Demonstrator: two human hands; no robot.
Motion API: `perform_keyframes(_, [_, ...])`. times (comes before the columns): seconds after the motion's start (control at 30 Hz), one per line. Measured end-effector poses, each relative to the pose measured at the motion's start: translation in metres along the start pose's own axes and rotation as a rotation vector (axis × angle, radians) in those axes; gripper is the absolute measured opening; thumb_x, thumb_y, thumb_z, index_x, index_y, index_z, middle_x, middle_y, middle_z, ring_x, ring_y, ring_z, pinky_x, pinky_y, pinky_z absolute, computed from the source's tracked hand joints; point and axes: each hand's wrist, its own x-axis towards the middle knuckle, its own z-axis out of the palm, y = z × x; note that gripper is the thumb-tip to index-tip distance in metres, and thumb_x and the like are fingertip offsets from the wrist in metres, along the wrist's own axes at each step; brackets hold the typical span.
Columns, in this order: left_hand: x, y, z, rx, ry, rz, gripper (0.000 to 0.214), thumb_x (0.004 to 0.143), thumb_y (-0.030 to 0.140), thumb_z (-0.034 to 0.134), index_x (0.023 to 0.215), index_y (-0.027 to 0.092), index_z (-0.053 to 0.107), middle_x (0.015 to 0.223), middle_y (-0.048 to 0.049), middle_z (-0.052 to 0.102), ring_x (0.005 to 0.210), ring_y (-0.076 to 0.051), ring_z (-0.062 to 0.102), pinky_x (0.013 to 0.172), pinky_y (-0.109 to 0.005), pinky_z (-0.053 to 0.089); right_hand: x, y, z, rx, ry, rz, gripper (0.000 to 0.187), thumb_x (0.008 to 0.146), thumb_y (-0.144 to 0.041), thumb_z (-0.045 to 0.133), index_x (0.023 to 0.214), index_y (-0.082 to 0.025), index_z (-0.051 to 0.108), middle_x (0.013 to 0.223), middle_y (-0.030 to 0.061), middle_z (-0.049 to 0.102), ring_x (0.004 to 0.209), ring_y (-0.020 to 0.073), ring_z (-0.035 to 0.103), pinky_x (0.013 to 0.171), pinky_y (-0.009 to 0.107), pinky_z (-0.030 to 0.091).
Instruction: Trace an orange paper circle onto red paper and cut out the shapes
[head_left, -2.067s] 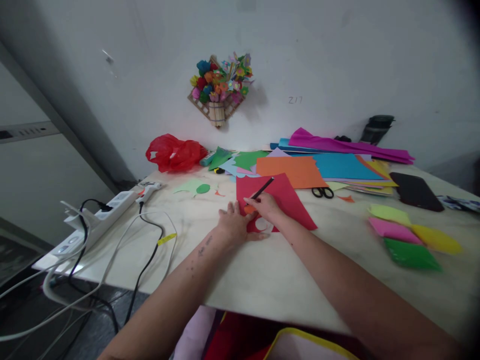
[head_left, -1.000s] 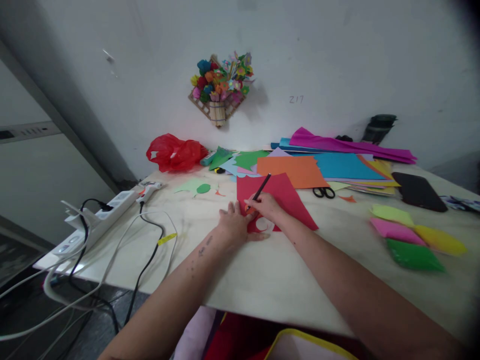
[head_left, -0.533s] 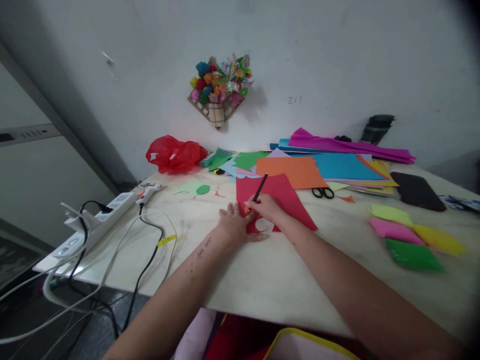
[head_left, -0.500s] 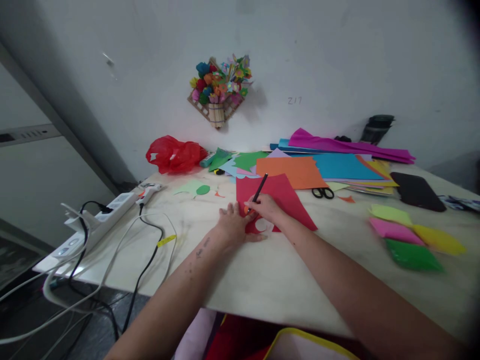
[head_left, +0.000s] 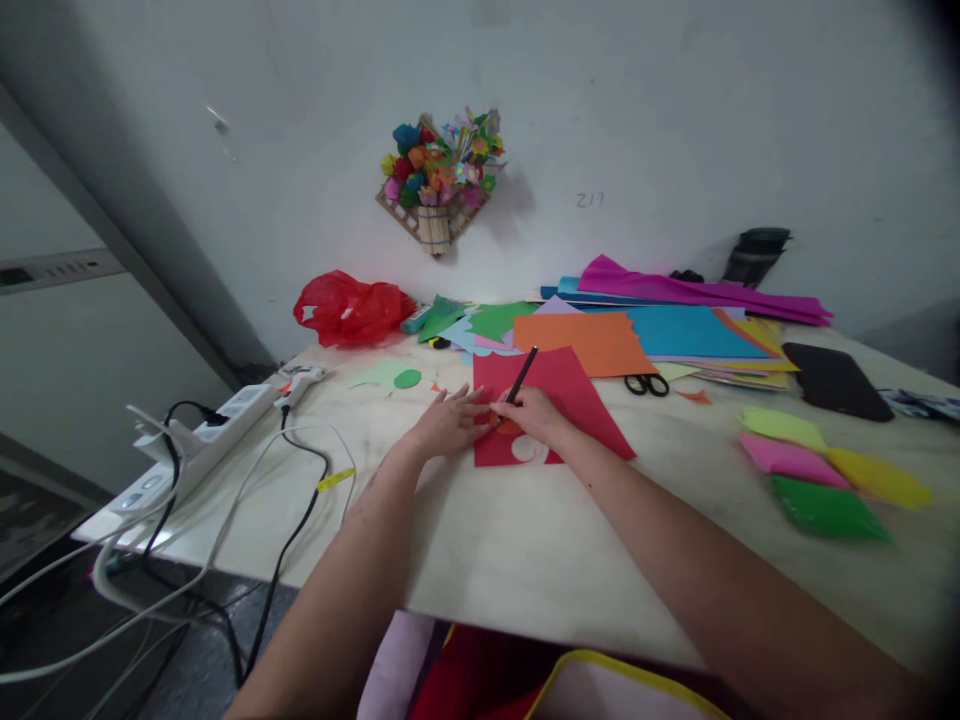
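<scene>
A red sheet of paper [head_left: 592,430] lies on the table in front of me, with a round hole cut near its front edge where the pale tabletop shows. On it, between my hands, is a small orange paper piece [head_left: 508,427], partly hidden by my fingers. My right hand [head_left: 532,415] grips a black pen [head_left: 521,375], its lower end down at the orange piece. With fingers spread, my left hand [head_left: 450,423] rests on the left edge of the red sheet, its fingertips at the orange piece.
Black-handled scissors [head_left: 646,385] lie beside an orange sheet [head_left: 585,340]. Coloured papers and a red plastic bag [head_left: 349,308] line the back. At right are a dark phone-like slab [head_left: 836,381] and several coloured packets [head_left: 825,510]; at left, a power strip [head_left: 195,450] with cables.
My left hand has shifted left and back, uncovering the lower left of the red sheet and the round hole. The right hand with the pen has hardly moved.
</scene>
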Motion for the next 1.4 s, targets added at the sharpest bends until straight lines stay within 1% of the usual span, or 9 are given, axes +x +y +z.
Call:
perform_keyframes(0.13, [0.001,-0.003,0.004,-0.026,-0.092,0.051,0.045,0.082,0.044,0.037,0.126,0.032,0.04,0.142,0.0023,0.02,0.13,-0.018,0.014,0.104,-0.043,0.009,-0.002,-0.003,-0.002,0.01,-0.01,-0.004,0.019,0.07,-0.032,0.054,0.066,-0.015,0.062,0.072,0.0041,0.064,0.068,0.0139,0.058,0.063,0.025,0.043])
perform_keyframes(0.23, [0.002,-0.006,0.005,-0.022,-0.123,0.073,0.044,0.084,0.044,0.033,0.126,0.033,0.039,0.143,0.0023,0.017,0.131,-0.018,0.01,0.103,-0.043,0.011,-0.003,-0.005,-0.003,0.018,-0.005,0.026,0.02,0.068,-0.033,0.056,0.065,-0.015,0.061,0.069,0.0031,0.063,0.066,0.0132,0.057,0.061,0.024,0.042])
perform_keyframes(0.33, [0.003,-0.006,0.006,-0.01,-0.145,0.075,0.044,0.085,0.045,0.032,0.126,0.033,0.039,0.143,0.0022,0.015,0.131,-0.018,0.009,0.103,-0.041,0.012,-0.004,-0.006,-0.004,0.043,-0.007,0.023,0.018,0.067,-0.032,0.056,0.064,-0.014,0.06,0.068,0.0023,0.062,0.065,0.0125,0.056,0.061,0.023,0.042])
perform_keyframes(0.57, [0.002,-0.005,0.004,0.0,-0.157,0.078,0.044,0.085,0.046,0.03,0.128,0.034,0.036,0.143,0.0031,0.014,0.131,-0.018,0.009,0.103,-0.039,0.013,-0.006,-0.011,-0.006,0.109,-0.023,0.042,0.016,0.066,-0.03,0.057,0.062,-0.014,0.058,0.066,0.0017,0.061,0.064,0.0121,0.056,0.061,0.023,0.043])
perform_keyframes(0.77, [0.003,-0.007,0.004,0.006,-0.165,0.083,0.045,0.086,0.047,0.03,0.129,0.033,0.035,0.143,0.0034,0.014,0.131,-0.017,0.009,0.103,-0.036,0.013,-0.005,-0.006,-0.007,0.202,-0.067,0.03,0.013,0.066,-0.027,0.058,0.066,-0.014,0.059,0.068,0.0025,0.062,0.065,0.0126,0.058,0.063,0.025,0.045])
perform_keyframes(0.93, [0.003,-0.007,0.003,-0.014,-0.176,0.078,0.047,0.086,0.048,0.03,0.13,0.032,0.033,0.144,0.0021,0.013,0.131,-0.018,0.007,0.104,-0.038,0.012,-0.005,-0.003,-0.01,0.283,-0.123,0.054,0.012,0.066,-0.026,0.058,0.065,-0.014,0.057,0.065,0.002,0.061,0.062,0.0119,0.059,0.061,0.025,0.046])
perform_keyframes(1.13, [0.003,-0.006,0.002,-0.025,-0.174,0.078,0.047,0.086,0.047,0.032,0.13,0.031,0.034,0.143,0.0021,0.013,0.131,-0.019,0.007,0.104,-0.039,0.012,-0.003,0.003,-0.013,0.278,-0.165,0.027,0.011,0.067,-0.025,0.057,0.068,-0.014,0.059,0.067,0.0025,0.062,0.064,0.0122,0.059,0.061,0.024,0.046])
perform_keyframes(1.27, [0.005,-0.006,0.003,-0.026,-0.186,0.077,0.046,0.086,0.042,0.035,0.13,0.03,0.034,0.143,0.0005,0.013,0.131,-0.02,0.008,0.104,-0.04,0.012,0.0,0.006,-0.016,0.282,-0.182,0.055,0.011,0.065,-0.024,0.059,0.07,-0.014,0.059,0.067,0.0022,0.061,0.064,0.0126,0.059,0.061,0.024,0.047])
perform_keyframes(1.4, [0.005,-0.007,0.003,-0.035,-0.174,0.084,0.046,0.086,0.041,0.036,0.13,0.029,0.034,0.143,0.0005,0.015,0.131,-0.021,0.009,0.104,-0.04,0.013,0.001,0.006,-0.02,0.278,-0.201,0.068,0.009,0.065,-0.023,0.059,0.069,-0.015,0.06,0.067,0.0018,0.061,0.063,0.0121,0.058,0.061,0.024,0.046])
